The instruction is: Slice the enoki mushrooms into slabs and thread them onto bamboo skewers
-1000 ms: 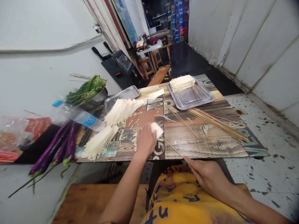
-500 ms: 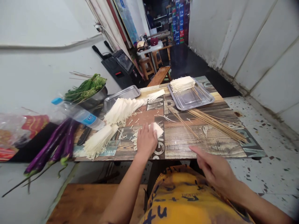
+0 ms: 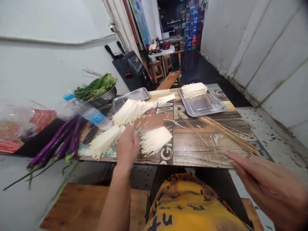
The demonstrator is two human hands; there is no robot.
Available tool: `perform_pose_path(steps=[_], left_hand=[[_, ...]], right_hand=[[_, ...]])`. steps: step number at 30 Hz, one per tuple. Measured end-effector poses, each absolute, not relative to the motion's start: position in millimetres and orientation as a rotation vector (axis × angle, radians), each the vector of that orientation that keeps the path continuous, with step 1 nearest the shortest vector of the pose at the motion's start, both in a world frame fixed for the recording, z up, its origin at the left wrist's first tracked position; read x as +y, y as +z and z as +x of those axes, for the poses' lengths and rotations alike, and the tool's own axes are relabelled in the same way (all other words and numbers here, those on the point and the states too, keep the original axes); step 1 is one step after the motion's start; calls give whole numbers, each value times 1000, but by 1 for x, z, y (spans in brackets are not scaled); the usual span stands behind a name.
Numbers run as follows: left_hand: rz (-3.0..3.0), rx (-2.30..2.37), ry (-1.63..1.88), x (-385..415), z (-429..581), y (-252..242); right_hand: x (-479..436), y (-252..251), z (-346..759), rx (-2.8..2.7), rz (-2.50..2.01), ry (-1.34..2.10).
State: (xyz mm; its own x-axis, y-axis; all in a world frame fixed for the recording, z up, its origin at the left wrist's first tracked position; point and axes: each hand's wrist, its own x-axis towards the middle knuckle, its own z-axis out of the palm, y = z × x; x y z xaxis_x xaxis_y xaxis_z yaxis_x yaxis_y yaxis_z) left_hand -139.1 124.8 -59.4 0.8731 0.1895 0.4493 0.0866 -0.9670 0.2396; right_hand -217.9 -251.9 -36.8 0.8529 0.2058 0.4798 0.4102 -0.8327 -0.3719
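Note:
My left hand point(image 3: 127, 146) is at the right end of a bundle of enoki mushrooms point(image 3: 104, 141), thumb apart from its fingers, not closed round anything. Just right of it a flat, fanned enoki portion point(image 3: 157, 139) lies loose on the table. Behind, a row of overlapping enoki portions point(image 3: 132, 110) spreads out, with a small bunch point(image 3: 166, 99) past its end. My right hand point(image 3: 267, 183) hovers over the table's front right edge, thumb and fingers pressed together; whatever they may pinch is too small to make out. Bamboo skewers point(image 3: 228, 134) lie beyond it.
A metal tray point(image 3: 204, 110) holds skewered enoki; another tray point(image 3: 130, 96) stands behind the row. To the left are a water bottle point(image 3: 89, 112), eggplants point(image 3: 57, 141), a knife point(image 3: 90, 134) and a metal bowl point(image 3: 103, 98) of greens. Loose enoki stems litter the table.
My left hand has let go of the flat enoki portion and moved left to the bundle. My right hand has moved right, its pointing forefinger now closed against the thumb.

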Motion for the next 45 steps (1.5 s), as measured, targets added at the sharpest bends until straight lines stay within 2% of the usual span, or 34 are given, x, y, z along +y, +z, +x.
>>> perform_pose_path(steps=[2, 6, 10, 14, 19, 23, 29, 37, 45], left_hand=[[2879, 81, 634, 101, -137, -69], [2999, -118, 440, 54, -130, -83], [3040, -108, 327, 35, -125, -97], [3063, -53, 379, 39, -125, -109], [3076, -41, 474, 45, -127, -108], [3150, -59, 422, 47, -126, -103], [3164, -115, 310, 50, -124, -103], [3162, -110, 305, 50, -124, -104], [3162, -98, 282, 49, -123, -104]], right_hand=[[-234, -37, -217, -598, -2536, -662], [-199, -59, -208, -807, -2651, -478], [-176, -95, -203, -819, -2676, -376], [-165, -114, -204, -877, -2502, -360], [-166, -108, -202, -924, -2536, -502], [-166, -103, -198, -868, -2675, -473], [-162, -109, -198, -916, -2821, -332], [-149, -90, -190, -791, -2973, 117], [-147, -88, -188, -757, -2983, 186]])
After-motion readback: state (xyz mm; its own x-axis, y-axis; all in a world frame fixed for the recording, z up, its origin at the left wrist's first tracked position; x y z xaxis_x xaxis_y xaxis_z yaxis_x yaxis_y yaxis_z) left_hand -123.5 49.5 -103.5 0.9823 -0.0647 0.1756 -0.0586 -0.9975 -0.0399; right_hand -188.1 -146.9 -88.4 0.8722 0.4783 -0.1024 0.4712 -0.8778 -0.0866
